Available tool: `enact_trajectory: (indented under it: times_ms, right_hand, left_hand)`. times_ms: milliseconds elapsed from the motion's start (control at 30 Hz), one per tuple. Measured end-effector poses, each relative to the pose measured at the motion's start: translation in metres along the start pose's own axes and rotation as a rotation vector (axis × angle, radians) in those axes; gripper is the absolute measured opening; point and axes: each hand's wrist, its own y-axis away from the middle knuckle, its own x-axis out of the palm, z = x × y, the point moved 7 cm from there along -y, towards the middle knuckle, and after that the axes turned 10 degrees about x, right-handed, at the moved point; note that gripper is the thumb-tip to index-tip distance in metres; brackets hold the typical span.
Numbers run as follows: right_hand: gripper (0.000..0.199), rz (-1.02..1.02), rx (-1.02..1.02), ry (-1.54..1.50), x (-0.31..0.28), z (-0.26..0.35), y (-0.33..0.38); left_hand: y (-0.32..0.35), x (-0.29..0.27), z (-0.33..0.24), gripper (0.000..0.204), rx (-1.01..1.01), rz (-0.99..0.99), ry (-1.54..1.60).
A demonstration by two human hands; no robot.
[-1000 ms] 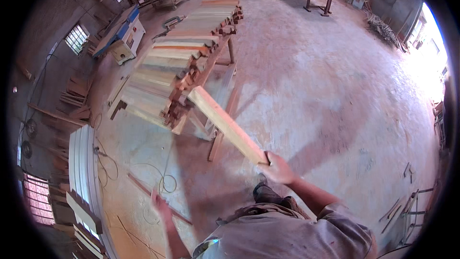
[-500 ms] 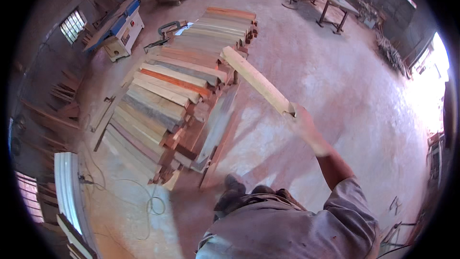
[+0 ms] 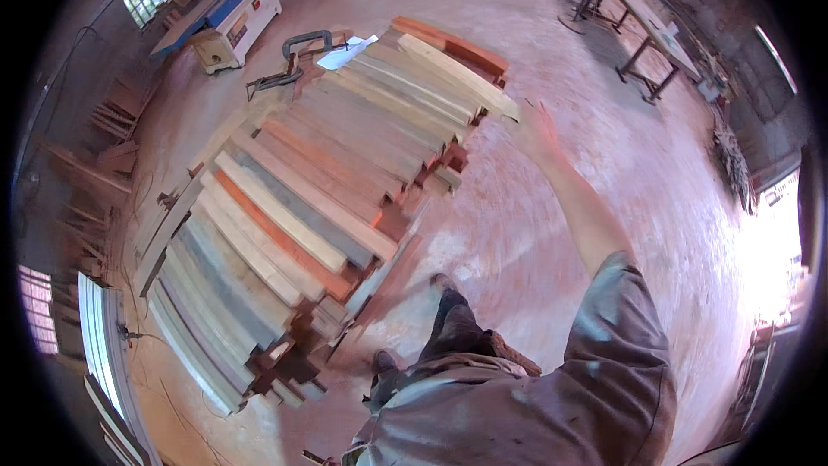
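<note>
A pale wooden board (image 3: 453, 74) lies across the far part of a long row of boards, close to a reddish-brown board (image 3: 457, 47). At its right end is my right hand (image 3: 538, 134), fingers stretched out and slightly blurred beside the board's tip. The hand looks open; whether it still touches the wood is hard to make out. Boards of cream, grey, tan and orange lie side by side in the row, among them a bright orange board (image 3: 280, 231). My left hand is outside the picture.
A C-clamp (image 3: 304, 41) and a white paper sheet (image 3: 347, 53) lie at the row's far left. Beyond stands a blue-and-white machine (image 3: 228, 22). A long workbench (image 3: 642, 17) is at the far right. Wood scraps (image 3: 112, 116) lean along the left wall.
The pale board, held up in my right hand before, now lies on the far part of the row. My right hand has reached farther forward and its fingers have opened. The view has shifted.
</note>
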Motion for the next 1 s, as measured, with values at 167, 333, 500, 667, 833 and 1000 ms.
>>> enact_trajectory:
  times_ms: [167,333,500,667,833,1000]
  right_hand:
    - [0.041,0.065,-0.083,-0.02,0.061,-0.009,-0.122]
    - [0.04,0.021,-0.177,-0.014,0.1,-0.018,-0.185]
    - [0.041,-0.01,-0.202,0.059,0.111,-0.02,-0.198]
    - [0.044,0.03,-0.239,0.169,0.113,-0.031,-0.208]
    - [0.069,0.056,-0.173,0.181,0.118,-0.015,-0.227]
    - [0.087,0.328,-0.265,0.324,0.146,0.02,-0.232]
  left_hand:
    - [0.089,0.021,0.069,0.006,-0.332,-0.226,0.034]
    - [0.154,0.066,0.078,0.005,-0.482,-0.354,0.112]
    - [0.174,0.099,0.07,0.005,-0.513,-0.404,0.163]
    - [0.184,0.118,0.065,0.004,-0.529,-0.426,0.19]
    - [0.225,0.121,0.08,0.005,-0.565,-0.495,0.234]
    - [0.33,0.118,0.119,0.006,-0.567,-0.644,0.334]
